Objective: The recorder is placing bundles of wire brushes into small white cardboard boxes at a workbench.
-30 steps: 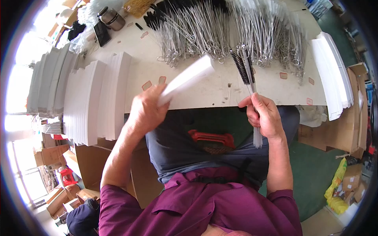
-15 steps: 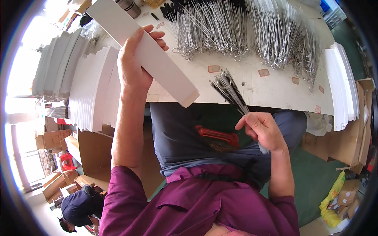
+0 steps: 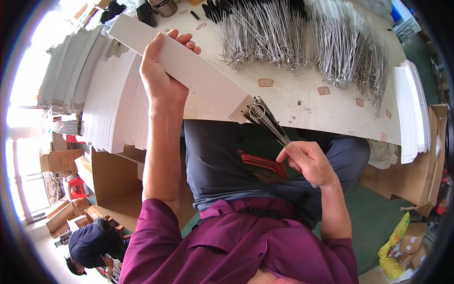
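Observation:
My left hand is closed round a long, narrow white box, which slants down to the right over the table's near edge. Between the fingers of my right hand is a bundle of wire brushes with black bristles and metal loops at the upper end. The brush tips are at the lower end of the box, by its opening; whether any have entered it cannot be made out. Heaps of looped wire brushes and more in clear sleeves lie at the far side of the table.
White flat boxes stand in stacks at the left, with another stack at the right. A metal cup sits at the back. Cardboard cartons flank my legs, and a person bends over at lower left.
The brush bundle in my right hand has moved left to the lower end of the box. The box has tilted flatter, and its lower end has shifted right to meet the brushes.

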`<state>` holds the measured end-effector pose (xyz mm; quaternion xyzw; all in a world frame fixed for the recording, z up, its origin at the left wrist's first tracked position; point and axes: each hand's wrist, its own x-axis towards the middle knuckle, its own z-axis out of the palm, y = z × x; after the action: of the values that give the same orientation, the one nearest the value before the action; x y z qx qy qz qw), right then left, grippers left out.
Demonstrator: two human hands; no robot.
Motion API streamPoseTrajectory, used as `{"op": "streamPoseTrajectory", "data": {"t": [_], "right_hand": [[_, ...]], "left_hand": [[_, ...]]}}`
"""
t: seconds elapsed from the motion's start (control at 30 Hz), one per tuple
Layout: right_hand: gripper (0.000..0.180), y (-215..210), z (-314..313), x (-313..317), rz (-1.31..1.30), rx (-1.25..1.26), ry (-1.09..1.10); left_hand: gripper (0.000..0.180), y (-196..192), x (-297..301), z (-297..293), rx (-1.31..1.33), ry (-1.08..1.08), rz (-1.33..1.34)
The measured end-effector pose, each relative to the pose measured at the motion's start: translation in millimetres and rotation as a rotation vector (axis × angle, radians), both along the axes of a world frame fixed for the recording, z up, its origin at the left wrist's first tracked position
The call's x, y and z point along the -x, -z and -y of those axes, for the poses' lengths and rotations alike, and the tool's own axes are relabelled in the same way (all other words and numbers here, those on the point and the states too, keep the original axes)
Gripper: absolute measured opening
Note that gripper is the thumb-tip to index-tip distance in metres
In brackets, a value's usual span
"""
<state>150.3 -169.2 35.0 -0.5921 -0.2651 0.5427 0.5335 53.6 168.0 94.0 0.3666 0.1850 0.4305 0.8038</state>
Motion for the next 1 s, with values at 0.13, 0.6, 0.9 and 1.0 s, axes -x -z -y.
{"op": "streamPoseTrajectory", "data": {"t": [0.13,0.6,0.9,1.0], "right_hand": [[0.043,4.1,-3.5,3.1,0.023,0.009,-0.003],[0.048,22.2,-12.8,20.3,0.368,0.015,0.082],[0.047,20.7,-14.3,17.3,0.174,0.030,0.010],[0.048,17.0,-13.4,5.3,0.052,0.086,-0.058]], "left_hand": [[0.043,5.3,3.5,-0.6,0.037,0.004,0.034],[0.042,13.0,7.1,10.0,0.055,-0.195,-0.052],[0.041,21.4,10.2,12.1,0.069,-0.127,-0.026],[0.041,25.1,11.1,9.7,0.087,-0.067,0.019]]}}
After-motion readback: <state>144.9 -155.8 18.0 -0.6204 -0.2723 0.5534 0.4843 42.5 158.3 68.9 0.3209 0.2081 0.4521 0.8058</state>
